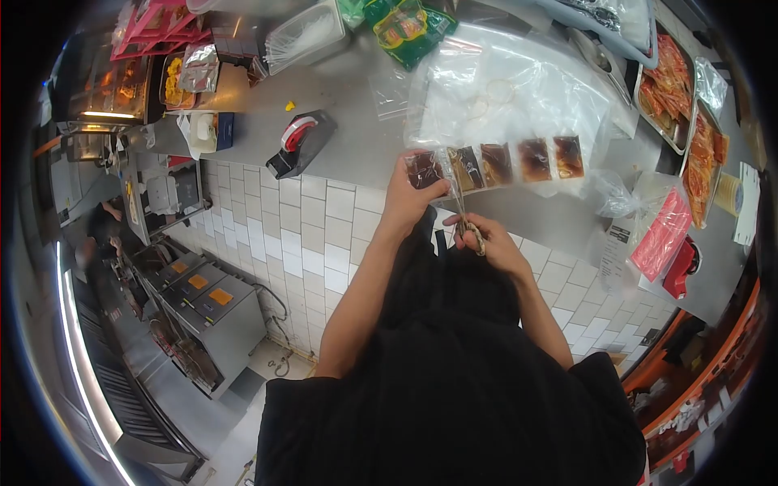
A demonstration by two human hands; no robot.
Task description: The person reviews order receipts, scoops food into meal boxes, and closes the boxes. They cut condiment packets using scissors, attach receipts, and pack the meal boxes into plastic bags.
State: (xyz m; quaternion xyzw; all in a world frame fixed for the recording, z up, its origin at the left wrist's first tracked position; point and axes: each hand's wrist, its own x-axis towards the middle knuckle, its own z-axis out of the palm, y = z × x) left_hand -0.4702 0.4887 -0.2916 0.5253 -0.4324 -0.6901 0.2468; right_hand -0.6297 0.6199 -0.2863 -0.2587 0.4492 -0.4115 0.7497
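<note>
My left hand (408, 197) grips the leftmost sauce packet (425, 168), a clear sachet of dark brown liquid, at the counter's front edge. Scissors (459, 198) are in my right hand (496, 247), fingers wrapped round the handles. Their blades point up between that packet and a neighbouring sauce packet (466, 168) with paler contents. More brown packets (535, 159) continue to the right in a row, apparently in one clear plastic strip. Whether the blades are cutting through the plastic is too small to tell. Behind the row lies a large clear plastic bag (519, 89).
A tape dispenser (301, 144) stands left on the steel counter (356, 121). At the back are a tub of straws (304, 36) and a green packet (409, 31). Food trays (666, 89), a pink bagged item (660, 235) and a red dispenser (682, 269) lie right. Another person (104, 231) stands far left.
</note>
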